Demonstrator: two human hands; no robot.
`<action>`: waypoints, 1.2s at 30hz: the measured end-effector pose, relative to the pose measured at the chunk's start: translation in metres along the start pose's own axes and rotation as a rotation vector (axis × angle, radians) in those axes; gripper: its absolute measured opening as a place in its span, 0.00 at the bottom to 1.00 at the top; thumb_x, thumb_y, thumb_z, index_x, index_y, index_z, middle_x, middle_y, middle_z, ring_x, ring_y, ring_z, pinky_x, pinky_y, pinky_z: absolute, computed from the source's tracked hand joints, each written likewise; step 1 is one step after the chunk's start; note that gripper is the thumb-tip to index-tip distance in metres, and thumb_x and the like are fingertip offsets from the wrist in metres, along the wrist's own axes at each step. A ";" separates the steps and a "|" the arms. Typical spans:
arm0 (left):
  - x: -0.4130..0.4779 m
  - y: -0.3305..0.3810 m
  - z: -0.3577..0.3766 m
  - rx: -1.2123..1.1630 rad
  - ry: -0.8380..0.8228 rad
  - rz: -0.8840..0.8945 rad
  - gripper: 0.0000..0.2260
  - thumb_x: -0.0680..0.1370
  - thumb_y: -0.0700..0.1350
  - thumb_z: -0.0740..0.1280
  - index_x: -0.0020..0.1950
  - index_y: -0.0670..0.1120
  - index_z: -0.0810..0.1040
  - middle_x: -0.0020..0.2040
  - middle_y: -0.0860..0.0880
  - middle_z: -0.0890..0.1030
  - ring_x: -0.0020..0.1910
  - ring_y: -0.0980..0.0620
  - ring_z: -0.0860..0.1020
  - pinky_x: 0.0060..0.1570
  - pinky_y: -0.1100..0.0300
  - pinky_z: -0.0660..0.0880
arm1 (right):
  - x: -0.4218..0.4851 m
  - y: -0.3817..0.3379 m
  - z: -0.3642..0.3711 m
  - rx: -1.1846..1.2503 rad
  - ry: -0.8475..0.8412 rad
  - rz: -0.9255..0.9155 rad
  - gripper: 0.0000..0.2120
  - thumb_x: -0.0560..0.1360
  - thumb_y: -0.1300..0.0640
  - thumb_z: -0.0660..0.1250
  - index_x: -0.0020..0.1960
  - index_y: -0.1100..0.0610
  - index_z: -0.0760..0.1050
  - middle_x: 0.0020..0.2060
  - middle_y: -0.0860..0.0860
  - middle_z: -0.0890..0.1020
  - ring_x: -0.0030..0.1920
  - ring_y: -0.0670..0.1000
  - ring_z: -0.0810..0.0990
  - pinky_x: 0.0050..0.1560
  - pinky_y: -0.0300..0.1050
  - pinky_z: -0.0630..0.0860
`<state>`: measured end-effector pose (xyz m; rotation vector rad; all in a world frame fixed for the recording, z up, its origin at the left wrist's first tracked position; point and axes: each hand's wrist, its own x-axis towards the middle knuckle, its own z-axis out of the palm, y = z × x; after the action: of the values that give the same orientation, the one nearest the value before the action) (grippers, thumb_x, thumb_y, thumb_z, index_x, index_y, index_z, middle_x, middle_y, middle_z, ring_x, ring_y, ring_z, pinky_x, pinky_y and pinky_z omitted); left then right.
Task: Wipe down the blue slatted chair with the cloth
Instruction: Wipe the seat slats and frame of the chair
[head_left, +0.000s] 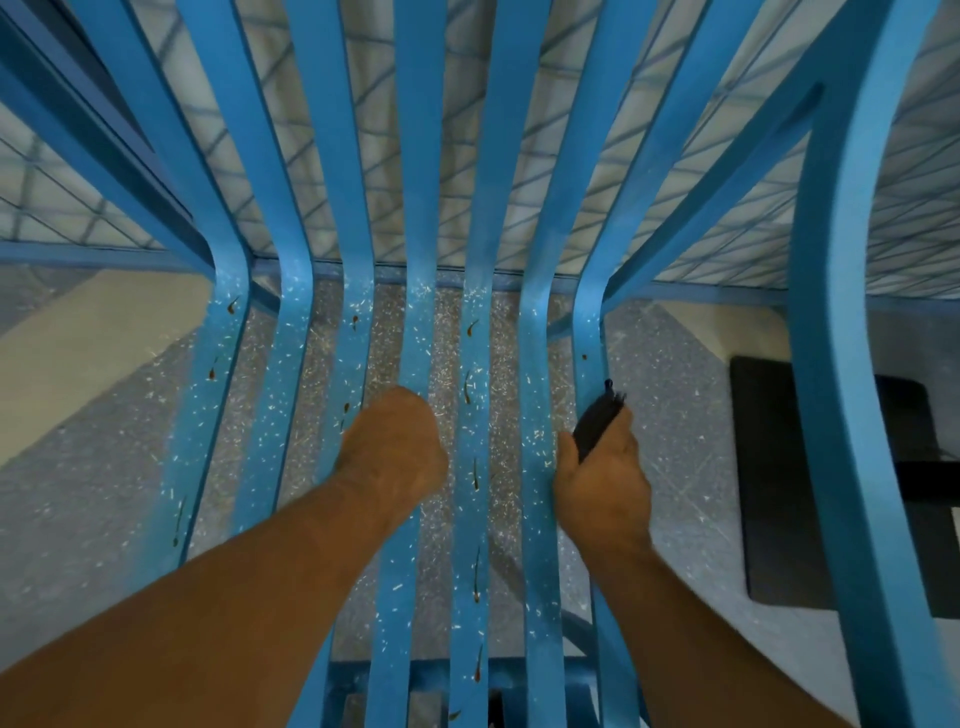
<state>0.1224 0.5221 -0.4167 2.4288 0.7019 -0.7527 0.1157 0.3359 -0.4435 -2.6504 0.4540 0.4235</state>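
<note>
**A:** How far along is the chair (421, 156)?
**B:** Barely started, I'd say. The seat slats (535, 364) are all white specks (291, 364) and brown bits (470, 327). The right hand (602, 478) grips the dark cloth (600, 421) at the seat's right edge. The left hand (395, 447) is curled on a middle slat — can't tell its grip.

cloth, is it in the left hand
No, the dark cloth is gripped in the right hand, while the left hand curls over a seat slat.
</note>
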 end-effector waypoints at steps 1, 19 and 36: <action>0.001 0.000 -0.001 0.000 -0.014 -0.009 0.18 0.77 0.42 0.69 0.64 0.38 0.69 0.51 0.44 0.77 0.42 0.50 0.72 0.39 0.61 0.71 | 0.011 -0.005 -0.001 -0.002 0.002 0.039 0.30 0.81 0.42 0.59 0.73 0.61 0.60 0.54 0.57 0.77 0.50 0.58 0.79 0.45 0.51 0.78; 0.039 0.017 -0.017 0.038 -0.030 0.004 0.10 0.77 0.40 0.68 0.38 0.42 0.70 0.35 0.49 0.72 0.34 0.51 0.74 0.27 0.61 0.69 | 0.009 -0.005 -0.002 0.045 -0.039 0.005 0.35 0.82 0.47 0.59 0.80 0.55 0.44 0.70 0.58 0.68 0.65 0.60 0.74 0.62 0.56 0.73; 0.040 0.015 -0.008 0.087 -0.030 0.026 0.13 0.78 0.42 0.67 0.36 0.47 0.67 0.35 0.51 0.71 0.31 0.57 0.69 0.24 0.65 0.63 | 0.137 -0.107 -0.030 0.625 0.610 -0.405 0.31 0.83 0.57 0.58 0.78 0.68 0.49 0.76 0.63 0.60 0.75 0.60 0.61 0.72 0.35 0.53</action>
<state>0.1629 0.5285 -0.4319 2.4942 0.6375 -0.8243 0.2860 0.3810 -0.4296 -2.1186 0.1630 -0.5778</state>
